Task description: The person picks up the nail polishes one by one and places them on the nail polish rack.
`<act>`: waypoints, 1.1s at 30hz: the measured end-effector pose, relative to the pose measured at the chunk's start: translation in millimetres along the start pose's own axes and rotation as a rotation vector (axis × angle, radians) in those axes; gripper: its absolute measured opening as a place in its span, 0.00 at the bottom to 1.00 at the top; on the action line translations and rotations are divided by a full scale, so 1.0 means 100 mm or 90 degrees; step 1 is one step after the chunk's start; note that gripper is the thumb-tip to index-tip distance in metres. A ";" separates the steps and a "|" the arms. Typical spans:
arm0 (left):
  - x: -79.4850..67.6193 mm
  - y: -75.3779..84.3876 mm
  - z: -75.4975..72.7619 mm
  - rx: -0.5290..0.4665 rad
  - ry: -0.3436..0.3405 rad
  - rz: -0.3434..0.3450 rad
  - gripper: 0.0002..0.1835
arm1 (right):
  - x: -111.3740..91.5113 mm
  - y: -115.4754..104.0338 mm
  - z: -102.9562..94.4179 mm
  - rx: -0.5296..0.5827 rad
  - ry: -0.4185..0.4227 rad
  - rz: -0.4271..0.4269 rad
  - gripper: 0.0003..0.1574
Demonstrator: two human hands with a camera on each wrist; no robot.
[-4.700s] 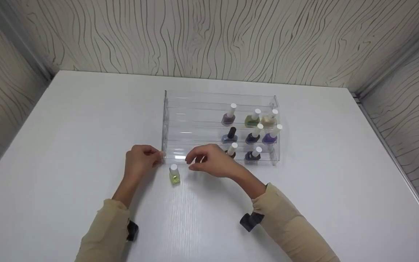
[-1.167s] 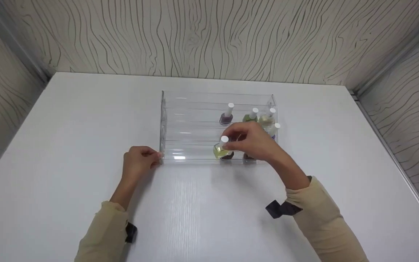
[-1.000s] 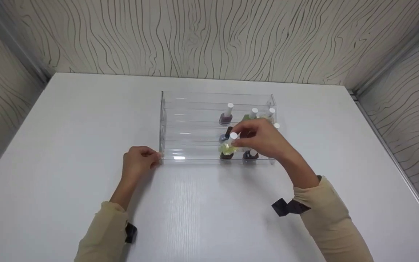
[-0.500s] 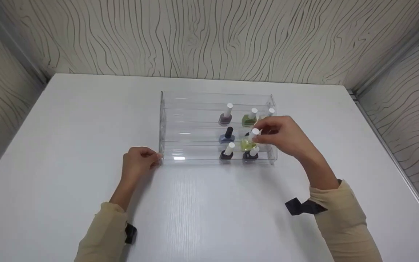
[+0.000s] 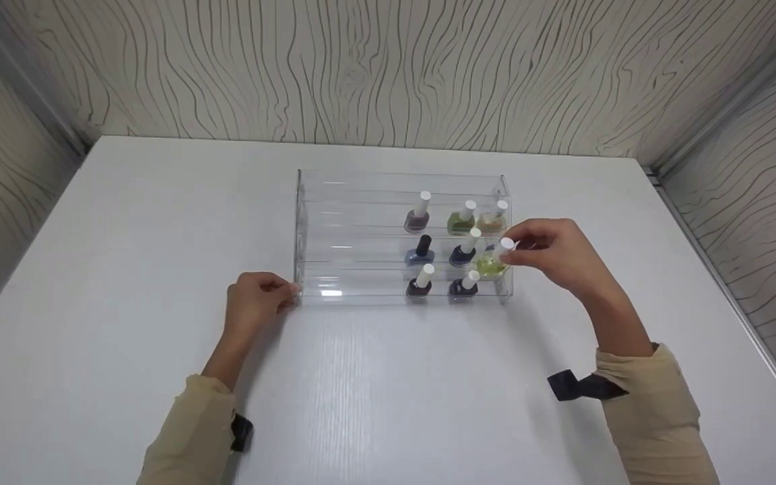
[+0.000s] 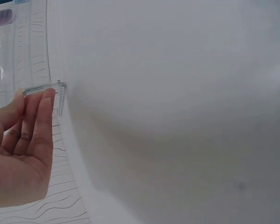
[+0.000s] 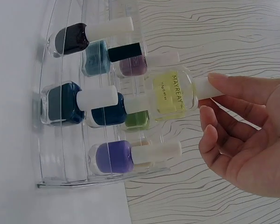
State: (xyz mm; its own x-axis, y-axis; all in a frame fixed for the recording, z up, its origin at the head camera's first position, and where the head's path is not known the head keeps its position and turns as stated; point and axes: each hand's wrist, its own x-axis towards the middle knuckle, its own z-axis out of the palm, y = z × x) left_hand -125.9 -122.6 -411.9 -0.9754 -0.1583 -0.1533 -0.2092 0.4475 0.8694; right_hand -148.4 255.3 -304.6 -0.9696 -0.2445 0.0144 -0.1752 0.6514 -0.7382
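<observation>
My right hand pinches the white cap of a pale yellow nail polish bottle. In the head view this bottle hangs over the right end of the clear tiered rack, in front of a purple bottle. With thumb and fingertips, my left hand grips the rack's front left corner. Other polish bottles stand on the tiers: a mauve one, a green one, a light blue one with a black cap, and dark ones, such as a dark teal one.
The rack stands on a white table. A wall with a wood-line pattern rises behind the table. Black wrist devices sit at both sleeves.
The yellow bottle, once standing on the table before the rack, has been picked up by my right hand and carried right across the front tiers. My left hand stays at the rack's corner.
</observation>
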 end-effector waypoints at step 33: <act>0.00 0.01 0.00 -0.018 -0.006 -0.011 0.05 | 0.02 0.63 0.21 0.060 0.010 0.084 0.18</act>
State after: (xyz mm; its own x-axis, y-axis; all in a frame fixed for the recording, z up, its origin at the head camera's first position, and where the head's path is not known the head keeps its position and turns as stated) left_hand -126.1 -122.5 -411.3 -0.9723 -0.1579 -0.1724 -0.2241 0.4193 0.8798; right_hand -157.4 280.9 -364.8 -0.9858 -0.1495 -0.0764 -0.0304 0.6063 -0.7947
